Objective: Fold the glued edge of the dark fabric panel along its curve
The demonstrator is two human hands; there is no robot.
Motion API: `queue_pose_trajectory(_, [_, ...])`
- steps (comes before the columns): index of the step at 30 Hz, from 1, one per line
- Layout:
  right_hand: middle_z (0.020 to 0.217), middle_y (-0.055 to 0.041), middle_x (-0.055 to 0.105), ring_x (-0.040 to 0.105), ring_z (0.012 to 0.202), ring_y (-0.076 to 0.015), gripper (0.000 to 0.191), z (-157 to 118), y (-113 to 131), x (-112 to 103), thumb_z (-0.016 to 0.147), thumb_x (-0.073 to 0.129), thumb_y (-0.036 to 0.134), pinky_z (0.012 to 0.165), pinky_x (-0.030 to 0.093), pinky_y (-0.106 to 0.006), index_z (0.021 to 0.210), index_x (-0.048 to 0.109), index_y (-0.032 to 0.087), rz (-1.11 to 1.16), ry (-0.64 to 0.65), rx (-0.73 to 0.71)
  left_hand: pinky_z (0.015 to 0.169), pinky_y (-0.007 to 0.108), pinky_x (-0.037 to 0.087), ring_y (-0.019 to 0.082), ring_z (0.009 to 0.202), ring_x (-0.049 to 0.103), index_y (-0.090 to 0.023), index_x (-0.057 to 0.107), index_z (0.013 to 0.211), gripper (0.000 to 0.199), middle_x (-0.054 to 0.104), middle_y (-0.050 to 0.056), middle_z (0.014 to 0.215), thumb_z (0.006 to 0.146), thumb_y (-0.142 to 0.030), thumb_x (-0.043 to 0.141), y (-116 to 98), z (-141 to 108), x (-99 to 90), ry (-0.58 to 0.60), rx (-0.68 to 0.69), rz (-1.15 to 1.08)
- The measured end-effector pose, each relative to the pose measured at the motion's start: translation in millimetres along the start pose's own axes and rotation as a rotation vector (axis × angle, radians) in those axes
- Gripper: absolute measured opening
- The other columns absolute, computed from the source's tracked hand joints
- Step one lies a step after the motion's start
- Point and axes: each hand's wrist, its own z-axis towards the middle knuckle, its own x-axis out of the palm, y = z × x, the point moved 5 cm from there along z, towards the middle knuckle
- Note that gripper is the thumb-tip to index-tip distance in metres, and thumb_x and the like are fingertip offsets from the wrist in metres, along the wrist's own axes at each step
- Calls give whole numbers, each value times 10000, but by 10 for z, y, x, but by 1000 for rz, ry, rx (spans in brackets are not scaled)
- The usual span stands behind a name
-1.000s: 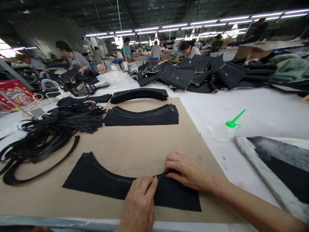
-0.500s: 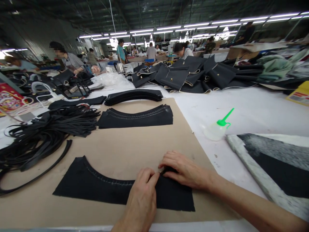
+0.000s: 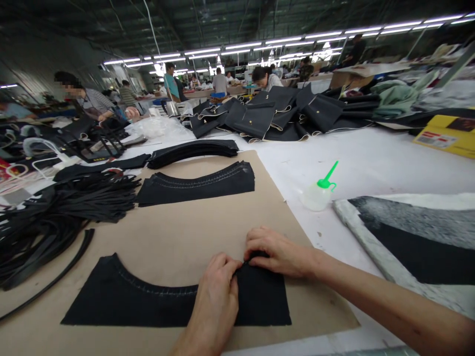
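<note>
A black fabric panel [image 3: 148, 307] with a curved upper edge lies flat on the brown paper sheet [image 3: 178, 235]. Pale stitch-like marks run along its curve. My left hand [image 3: 217, 291] rests over the middle of the panel, thumb and fingers pinching the curved edge. Close beside it, my right hand [image 3: 272, 252] is closed on the same edge further right, its fingertips curled round the material. The short stretch of edge between the hands looks raised or folded; the fingers partly hide it.
Stacked black curved panels [image 3: 196, 184] lie behind, and black strips [image 3: 92, 198] heap at the left. A bottle with a green spout [image 3: 317, 195] stands on the white table, beside a grey-dusted board [image 3: 411, 247]. Black pieces [image 3: 252, 116] pile at the back; co-workers [image 3: 83, 99] work beyond.
The view has turned slightly to the right, so most things shift left. Both hands stay on the curved edge, the left pinching it a little more tightly.
</note>
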Motion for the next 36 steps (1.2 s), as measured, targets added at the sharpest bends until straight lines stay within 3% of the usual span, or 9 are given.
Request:
queue_pose_trajectory(4, [923,-30,603,539,936,-176,100,-63,13,1,887,576,138,866,384,-328,915,653,194,-35,-17,-55,749,342,541,202,839,586,-131,642,1062,392,610,88,899,833,-10,348,-6,-173,153,-77,191,205])
queue_pose_trajectory(10, [933,-43,606,528,938,-181,129,-121,21,-26,916,527,150,872,376,-339,982,633,183,-63,-19,-94,906,352,508,240,1057,554,-72,465,1315,555,600,141,1144,768,1,403,60,-435,273,-212,432,404])
queue_pose_trajectory(12, [967,-56,602,526,946,-188,158,-132,7,-44,916,535,173,874,379,-343,1057,605,178,-69,-22,-81,872,336,518,224,1021,568,-92,460,1316,511,611,130,1113,813,-28,397,64,-422,234,-218,423,352])
queue_pose_trajectory(15, [997,-67,590,523,964,-200,195,-149,-23,-71,911,563,213,881,379,-349,1102,585,178,-93,-19,-59,771,337,534,201,879,585,-151,532,1225,367,619,84,960,886,-94,402,49,-297,149,-190,279,249])
queue_pose_trajectory(18, [973,-53,581,524,965,-193,146,-166,-51,-93,904,587,226,877,377,-339,1042,607,185,-111,-9,-44,760,397,520,218,845,566,-195,625,1018,227,576,57,889,863,-119,478,-2,-133,89,-156,113,218])
queue_pose_trajectory(20, [952,-45,576,525,953,-186,110,-174,-64,-108,894,603,222,866,380,-327,995,615,182,-110,-9,-37,803,423,505,227,895,555,-194,629,998,252,562,60,930,814,-75,505,-55,-36,72,-145,57,179])
queue_pose_trajectory(26, [924,-30,574,524,925,-171,52,-199,-90,-132,889,600,192,855,378,-316,935,624,185,-113,-29,-62,797,358,513,199,879,573,-168,646,974,350,586,60,891,801,15,403,-210,118,186,-13,77,50])
queue_pose_trajectory(32, [921,-39,594,526,926,-178,110,-282,-127,-128,907,546,172,866,377,-337,961,641,187,-132,-40,-94,766,343,527,207,866,570,-144,644,1012,370,579,82,898,843,-1,348,-255,46,272,-34,146,146])
queue_pose_trajectory(36, [922,-47,601,524,926,-180,137,-326,-122,-135,916,521,162,863,381,-338,979,641,180,-133,-53,-99,812,380,526,228,901,542,-71,579,1175,449,574,110,954,812,34,336,-255,-52,397,-49,233,307])
